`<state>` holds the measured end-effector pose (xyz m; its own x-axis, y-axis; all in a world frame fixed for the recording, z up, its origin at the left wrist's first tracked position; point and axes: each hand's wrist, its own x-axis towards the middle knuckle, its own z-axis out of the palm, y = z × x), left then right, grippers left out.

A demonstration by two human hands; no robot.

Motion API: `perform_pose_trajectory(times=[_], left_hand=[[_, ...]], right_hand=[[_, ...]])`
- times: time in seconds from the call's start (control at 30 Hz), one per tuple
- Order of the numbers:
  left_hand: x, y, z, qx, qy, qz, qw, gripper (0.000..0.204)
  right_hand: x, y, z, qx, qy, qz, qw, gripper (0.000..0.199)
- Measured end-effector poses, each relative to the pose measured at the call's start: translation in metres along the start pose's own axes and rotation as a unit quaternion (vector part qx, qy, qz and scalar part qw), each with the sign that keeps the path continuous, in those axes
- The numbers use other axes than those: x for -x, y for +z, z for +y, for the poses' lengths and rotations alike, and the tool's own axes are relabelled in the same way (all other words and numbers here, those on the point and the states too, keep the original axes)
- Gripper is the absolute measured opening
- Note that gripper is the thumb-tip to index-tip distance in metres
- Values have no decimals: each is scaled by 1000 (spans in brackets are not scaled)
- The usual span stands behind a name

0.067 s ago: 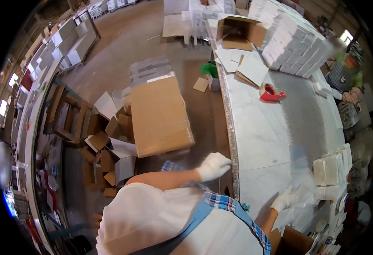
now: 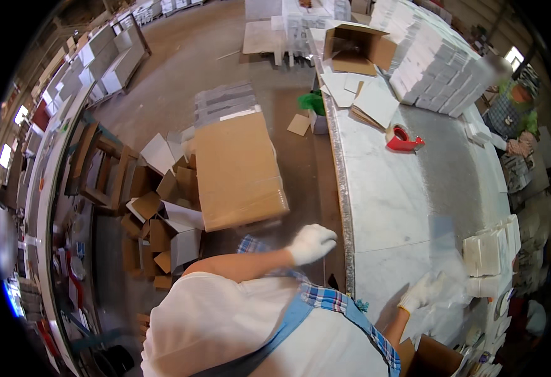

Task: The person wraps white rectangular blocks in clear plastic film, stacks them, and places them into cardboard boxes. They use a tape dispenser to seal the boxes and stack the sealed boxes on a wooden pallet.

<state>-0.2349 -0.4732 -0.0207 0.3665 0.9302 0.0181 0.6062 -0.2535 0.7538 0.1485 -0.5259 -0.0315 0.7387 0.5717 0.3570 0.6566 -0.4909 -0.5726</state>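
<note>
My left hand [image 2: 311, 244], in a white knitted glove, hangs just left of the bench's edge. Its fingers are curled in and nothing shows in them. Over the near right part of the white marble-look bench top [image 2: 382, 213], my right hand [image 2: 420, 293], gloved the same way, has its fingers closed at a clear plastic bag [image 2: 449, 267]. The see-through plastic blurs into the bench, so its outline is hard to follow. Beside it, at the right edge, stand stacked white tiles [image 2: 483, 254]. An open cardboard box [image 2: 436, 358] sits below my right forearm.
A red tape dispenser [image 2: 404, 139], white sheets [image 2: 376, 103], an open carton [image 2: 357, 50] and tall white stacks [image 2: 439, 69] occupy the far bench. A large cardboard-topped stack [image 2: 238, 169] stands left, beside open boxes [image 2: 159, 235]. Another person [image 2: 508, 116] works beyond the bench.
My left hand has shifted slightly left, away from the bench edge. My right hand stays at the plastic with little visible movement. The whole view has shifted slightly.
</note>
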Motion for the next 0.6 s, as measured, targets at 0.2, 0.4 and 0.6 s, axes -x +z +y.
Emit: perform_pose_trajectory(times=[0.2,0.4,0.6], left_hand=[[54,1,-137,360,-399,118,835,29],[99,-21,-235,635,-468,463,405,50],[126,-37,-285,744,-305,553,216,60]], right_hand=[[56,21,-87,-102,-165,-75,978,47],[115,54,-163,-145,-366,-139,909,39],[130,100,-250,-140,-445,-273,842,34]])
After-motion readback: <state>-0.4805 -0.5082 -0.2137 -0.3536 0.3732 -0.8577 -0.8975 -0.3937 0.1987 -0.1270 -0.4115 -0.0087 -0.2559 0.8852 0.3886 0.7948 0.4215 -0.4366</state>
